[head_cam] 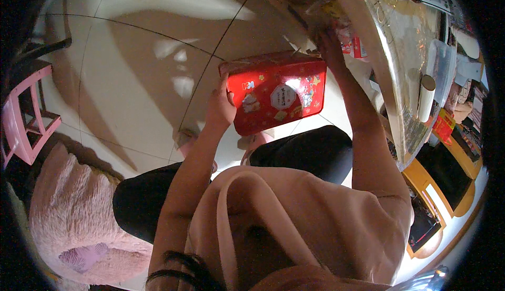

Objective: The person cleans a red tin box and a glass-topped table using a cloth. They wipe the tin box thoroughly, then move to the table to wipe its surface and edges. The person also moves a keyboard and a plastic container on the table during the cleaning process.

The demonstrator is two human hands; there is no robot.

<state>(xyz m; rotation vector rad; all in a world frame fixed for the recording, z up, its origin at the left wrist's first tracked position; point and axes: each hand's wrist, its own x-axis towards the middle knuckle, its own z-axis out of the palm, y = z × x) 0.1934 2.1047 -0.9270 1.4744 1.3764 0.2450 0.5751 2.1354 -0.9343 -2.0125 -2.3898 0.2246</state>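
A red box (pixel 262 93) with rounded corners, printed with colourful figures and a white octagonal panel, is above the tiled floor in front of my knees. My left hand (pixel 221 103) grips its left side, the thumb on the printed face. Beyond the box's upper right corner, my right hand (pixel 329 46) reaches into shadow beside the table edge, near small red packets (pixel 357 47). Its fingertips are dark, so whether they hold something or touch the box cannot be told.
A curved table (pixel 388 66) with a clear cover arches over the right side, with a white cylinder (pixel 427 98) and a translucent plastic container (pixel 438 70) there. At left are a pink-framed stool (pixel 23 121) and a pink fluffy textile (pixel 75 208). Orange-framed shelving (pixel 449 196) stands at lower right.
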